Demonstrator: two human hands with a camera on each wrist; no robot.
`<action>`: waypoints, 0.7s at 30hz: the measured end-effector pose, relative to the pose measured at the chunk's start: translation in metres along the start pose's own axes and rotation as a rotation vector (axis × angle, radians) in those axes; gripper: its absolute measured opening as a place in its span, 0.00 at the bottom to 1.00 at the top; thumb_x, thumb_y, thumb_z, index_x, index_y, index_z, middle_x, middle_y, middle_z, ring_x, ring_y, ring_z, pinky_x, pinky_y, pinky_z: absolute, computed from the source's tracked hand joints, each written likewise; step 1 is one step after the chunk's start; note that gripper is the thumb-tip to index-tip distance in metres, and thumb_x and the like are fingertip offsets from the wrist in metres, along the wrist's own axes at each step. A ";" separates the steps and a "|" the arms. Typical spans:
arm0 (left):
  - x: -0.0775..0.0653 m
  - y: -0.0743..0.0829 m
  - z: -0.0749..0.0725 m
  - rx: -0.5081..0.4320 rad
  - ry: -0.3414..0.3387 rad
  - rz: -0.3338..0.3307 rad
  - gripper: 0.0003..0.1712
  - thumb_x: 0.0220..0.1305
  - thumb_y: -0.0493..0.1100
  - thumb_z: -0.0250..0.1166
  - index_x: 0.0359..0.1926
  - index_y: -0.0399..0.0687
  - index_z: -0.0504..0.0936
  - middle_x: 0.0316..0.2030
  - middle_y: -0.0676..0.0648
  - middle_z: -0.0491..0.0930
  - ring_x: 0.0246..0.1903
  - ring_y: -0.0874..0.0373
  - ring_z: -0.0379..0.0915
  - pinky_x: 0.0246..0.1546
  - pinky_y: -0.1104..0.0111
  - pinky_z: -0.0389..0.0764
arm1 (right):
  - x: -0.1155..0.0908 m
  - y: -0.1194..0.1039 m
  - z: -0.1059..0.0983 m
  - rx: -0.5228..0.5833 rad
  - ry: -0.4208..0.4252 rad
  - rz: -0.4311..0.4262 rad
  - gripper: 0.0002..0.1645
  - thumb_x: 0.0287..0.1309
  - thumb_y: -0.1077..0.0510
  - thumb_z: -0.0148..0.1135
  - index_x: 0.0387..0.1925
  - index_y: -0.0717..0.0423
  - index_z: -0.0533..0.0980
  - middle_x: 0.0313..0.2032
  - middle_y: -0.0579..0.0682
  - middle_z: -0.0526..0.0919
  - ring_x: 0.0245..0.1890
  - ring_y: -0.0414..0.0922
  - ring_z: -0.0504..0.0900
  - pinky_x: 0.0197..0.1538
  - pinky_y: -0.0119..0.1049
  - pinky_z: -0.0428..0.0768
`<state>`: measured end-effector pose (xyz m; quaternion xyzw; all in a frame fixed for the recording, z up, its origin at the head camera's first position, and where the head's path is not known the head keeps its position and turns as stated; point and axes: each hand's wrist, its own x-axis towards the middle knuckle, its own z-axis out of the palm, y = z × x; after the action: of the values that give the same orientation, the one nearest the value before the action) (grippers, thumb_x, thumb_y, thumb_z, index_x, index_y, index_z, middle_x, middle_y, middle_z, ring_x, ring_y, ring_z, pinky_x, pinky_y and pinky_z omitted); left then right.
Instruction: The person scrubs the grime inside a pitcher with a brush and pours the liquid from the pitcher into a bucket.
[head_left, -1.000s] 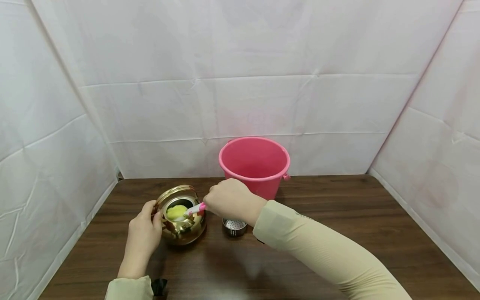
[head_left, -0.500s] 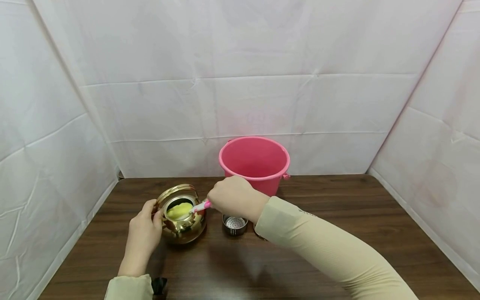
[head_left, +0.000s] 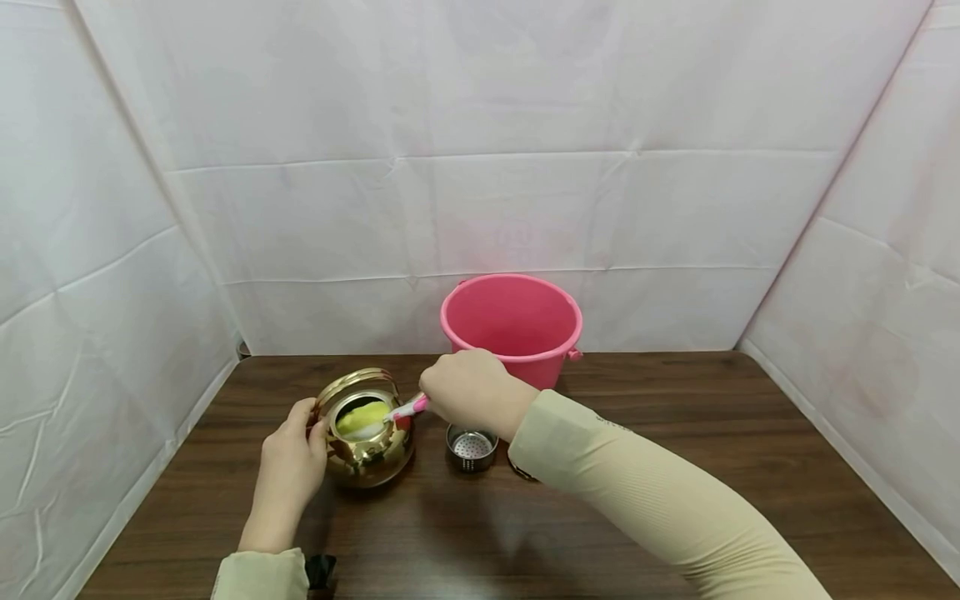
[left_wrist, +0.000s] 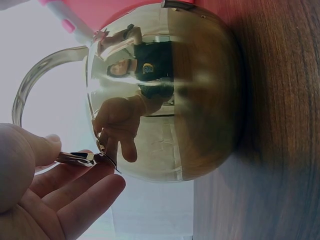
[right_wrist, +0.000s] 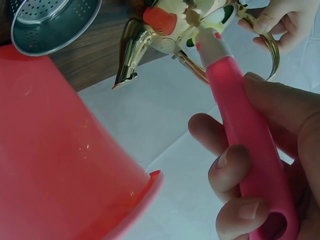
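Observation:
A shiny gold kettle (head_left: 367, 467) stands lidless on the left part of the table. My left hand (head_left: 291, 454) pinches the near end of its arched handle (left_wrist: 37, 75), thumb on one side and fingers on the other. In my right hand (head_left: 468, 387) is a sponge brush, its pink handle (right_wrist: 240, 120) wrapped by thumb and fingers. The brush's white neck (head_left: 405, 411) slants over the kettle's rim. Its yellow sponge head (head_left: 363, 414), partly white, sits in the kettle's opening; the lower part is hidden inside.
Just right of the kettle is a steel strainer basket (head_left: 472, 447) with small holes. A pink bucket (head_left: 551, 367) stands behind my right hand. My sleeve partly covers a round metal rim (head_left: 521, 469). White cloth walls (head_left: 525, 208) enclose the table's back and sides.
My right hand has moved slightly right and away with the brush. More of the sponge's white side now shows in the opening. The left hand and kettle have stayed nearly still.

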<state>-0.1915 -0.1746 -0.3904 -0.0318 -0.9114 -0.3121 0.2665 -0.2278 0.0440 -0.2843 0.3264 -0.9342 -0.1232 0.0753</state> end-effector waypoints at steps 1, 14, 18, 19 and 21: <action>0.000 0.000 0.000 0.001 -0.004 -0.002 0.14 0.67 0.33 0.55 0.52 0.33 0.71 0.40 0.28 0.80 0.37 0.33 0.79 0.34 0.47 0.78 | 0.000 0.000 0.000 0.004 -0.003 0.009 0.10 0.58 0.54 0.57 0.21 0.45 0.75 0.19 0.43 0.77 0.19 0.42 0.76 0.18 0.39 0.75; -0.001 0.004 0.001 0.000 -0.009 0.011 0.14 0.66 0.32 0.54 0.52 0.32 0.71 0.40 0.28 0.80 0.37 0.33 0.79 0.34 0.47 0.78 | 0.004 0.005 0.000 0.013 -0.018 0.034 0.10 0.59 0.50 0.59 0.24 0.45 0.78 0.21 0.44 0.79 0.20 0.43 0.77 0.17 0.39 0.74; -0.001 0.005 0.002 -0.005 -0.013 0.013 0.15 0.66 0.32 0.54 0.52 0.32 0.70 0.41 0.28 0.80 0.36 0.33 0.79 0.33 0.47 0.79 | 0.004 0.005 0.003 -0.040 0.029 0.004 0.09 0.58 0.52 0.59 0.23 0.45 0.78 0.22 0.44 0.81 0.22 0.43 0.79 0.18 0.40 0.75; -0.001 0.005 0.002 -0.005 -0.014 0.014 0.15 0.66 0.32 0.54 0.52 0.32 0.70 0.41 0.28 0.80 0.36 0.33 0.79 0.33 0.47 0.79 | 0.004 0.005 0.004 -0.054 0.039 -0.004 0.09 0.58 0.52 0.60 0.23 0.44 0.79 0.23 0.43 0.81 0.22 0.43 0.79 0.18 0.40 0.76; -0.001 0.005 0.002 -0.006 -0.012 0.014 0.15 0.66 0.32 0.54 0.52 0.32 0.70 0.40 0.28 0.80 0.36 0.34 0.79 0.32 0.48 0.79 | 0.004 0.005 0.006 -0.085 0.060 -0.018 0.07 0.57 0.53 0.60 0.24 0.43 0.79 0.24 0.43 0.82 0.23 0.42 0.80 0.19 0.40 0.77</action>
<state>-0.1907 -0.1687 -0.3893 -0.0410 -0.9117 -0.3127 0.2631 -0.2350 0.0461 -0.2881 0.3348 -0.9223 -0.1538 0.1162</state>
